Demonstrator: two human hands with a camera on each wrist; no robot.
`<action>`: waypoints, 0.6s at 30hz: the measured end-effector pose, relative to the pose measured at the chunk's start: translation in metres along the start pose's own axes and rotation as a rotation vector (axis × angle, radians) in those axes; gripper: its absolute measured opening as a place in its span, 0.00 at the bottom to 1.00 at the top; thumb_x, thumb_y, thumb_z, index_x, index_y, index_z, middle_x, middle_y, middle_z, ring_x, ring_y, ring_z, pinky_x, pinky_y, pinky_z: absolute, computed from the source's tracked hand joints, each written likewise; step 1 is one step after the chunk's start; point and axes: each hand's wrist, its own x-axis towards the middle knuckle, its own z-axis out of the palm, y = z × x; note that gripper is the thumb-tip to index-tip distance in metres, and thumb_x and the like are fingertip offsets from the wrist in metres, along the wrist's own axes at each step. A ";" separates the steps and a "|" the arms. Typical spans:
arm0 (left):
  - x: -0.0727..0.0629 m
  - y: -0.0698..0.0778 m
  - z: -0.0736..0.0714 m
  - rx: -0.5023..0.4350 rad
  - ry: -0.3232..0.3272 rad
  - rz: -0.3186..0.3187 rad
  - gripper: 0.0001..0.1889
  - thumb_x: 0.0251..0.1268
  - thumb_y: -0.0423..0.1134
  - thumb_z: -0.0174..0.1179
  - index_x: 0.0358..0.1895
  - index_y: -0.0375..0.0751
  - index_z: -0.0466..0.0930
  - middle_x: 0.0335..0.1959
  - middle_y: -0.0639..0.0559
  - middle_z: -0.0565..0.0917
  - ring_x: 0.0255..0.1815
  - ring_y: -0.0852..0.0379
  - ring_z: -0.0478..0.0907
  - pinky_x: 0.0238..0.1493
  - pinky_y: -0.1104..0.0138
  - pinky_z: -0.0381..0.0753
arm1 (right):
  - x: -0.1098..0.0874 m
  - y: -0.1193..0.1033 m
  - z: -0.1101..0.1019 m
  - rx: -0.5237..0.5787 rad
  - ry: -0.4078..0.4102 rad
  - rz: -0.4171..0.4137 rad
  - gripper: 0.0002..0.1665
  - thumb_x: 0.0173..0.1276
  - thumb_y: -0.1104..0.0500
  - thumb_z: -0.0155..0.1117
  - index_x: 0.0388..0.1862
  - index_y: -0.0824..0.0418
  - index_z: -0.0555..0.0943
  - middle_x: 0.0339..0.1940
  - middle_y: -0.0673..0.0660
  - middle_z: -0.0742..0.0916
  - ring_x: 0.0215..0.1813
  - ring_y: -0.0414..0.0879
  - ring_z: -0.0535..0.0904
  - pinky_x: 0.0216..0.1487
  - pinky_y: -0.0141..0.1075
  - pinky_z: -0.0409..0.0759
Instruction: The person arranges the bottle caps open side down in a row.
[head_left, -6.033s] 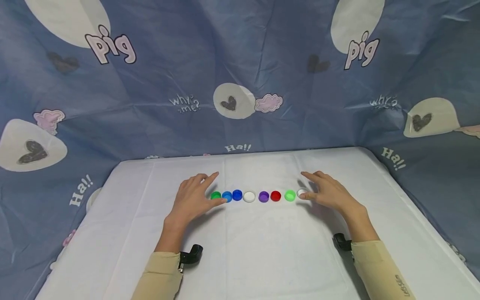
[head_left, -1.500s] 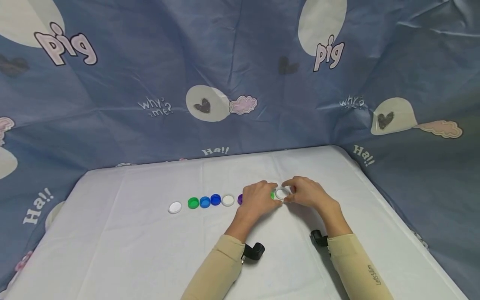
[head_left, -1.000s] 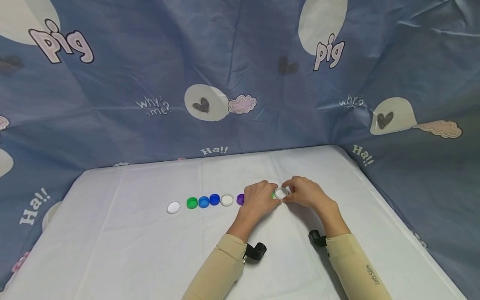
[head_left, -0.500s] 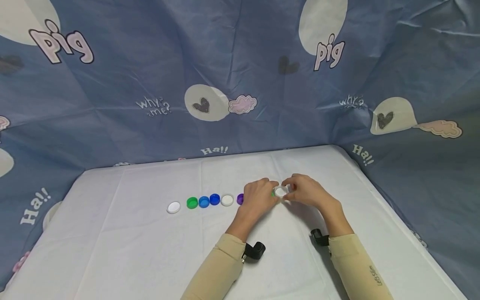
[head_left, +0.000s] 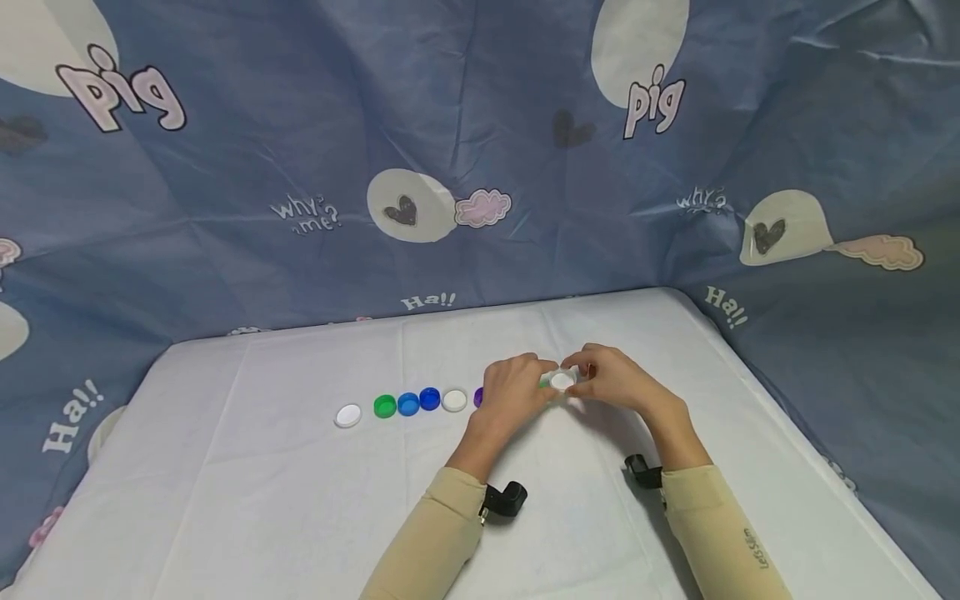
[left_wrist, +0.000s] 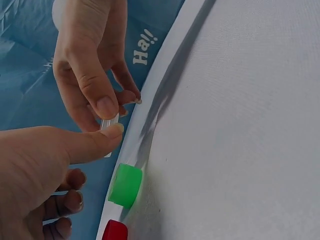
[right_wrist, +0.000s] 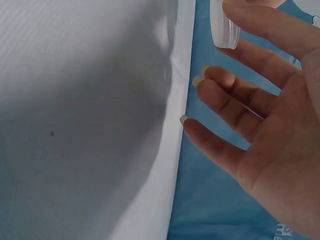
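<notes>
A clear-and-white round cap [head_left: 561,381] is held just above the table between both hands. My left hand [head_left: 512,390] pinches its left side, thumb on the rim in the left wrist view. My right hand [head_left: 618,382] pinches the other side between thumb and index finger, its remaining fingers loosely spread in the right wrist view. Right under the hands, a light green cap [left_wrist: 126,185] and a red cap [left_wrist: 115,230] stand on the cloth. The left hand partly covers a purple cap [head_left: 478,397] in the head view.
Leftward along the row on the white cloth [head_left: 300,508] lie a white cap [head_left: 454,400], a dark blue cap [head_left: 430,398], a light blue cap [head_left: 408,404], a green cap [head_left: 385,406] and a white lid [head_left: 348,416]. A blue printed curtain [head_left: 315,267] hangs behind.
Six seconds ago the hands were apart at the row's two ends; the left hand has since crossed right to the clear cap. Over the last second both hands have raised the cap slightly.
</notes>
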 end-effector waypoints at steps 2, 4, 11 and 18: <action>-0.001 0.000 0.000 0.007 -0.003 0.003 0.18 0.56 0.58 0.69 0.51 0.68 0.86 0.34 0.59 0.85 0.32 0.55 0.84 0.26 0.62 0.72 | 0.000 0.001 0.000 0.012 0.001 -0.005 0.22 0.57 0.55 0.76 0.52 0.58 0.85 0.33 0.56 0.80 0.34 0.45 0.73 0.37 0.36 0.72; -0.001 0.000 0.000 0.019 0.003 0.008 0.20 0.56 0.59 0.69 0.53 0.67 0.85 0.36 0.60 0.86 0.33 0.55 0.84 0.27 0.62 0.74 | 0.000 0.002 -0.001 0.019 0.008 -0.003 0.21 0.59 0.54 0.75 0.50 0.59 0.86 0.33 0.54 0.81 0.34 0.44 0.74 0.37 0.36 0.73; 0.000 0.001 -0.002 0.106 0.074 0.038 0.19 0.55 0.59 0.69 0.52 0.68 0.86 0.36 0.62 0.86 0.33 0.57 0.83 0.30 0.64 0.75 | -0.002 0.006 -0.004 0.100 0.019 0.017 0.12 0.63 0.50 0.71 0.41 0.55 0.88 0.34 0.52 0.83 0.36 0.45 0.75 0.39 0.37 0.75; -0.001 0.001 -0.003 0.166 0.148 0.065 0.15 0.55 0.59 0.69 0.47 0.69 0.88 0.32 0.64 0.86 0.31 0.60 0.82 0.32 0.66 0.75 | -0.002 0.006 -0.005 0.141 -0.014 0.018 0.12 0.64 0.47 0.68 0.38 0.53 0.88 0.35 0.53 0.83 0.38 0.46 0.76 0.42 0.39 0.74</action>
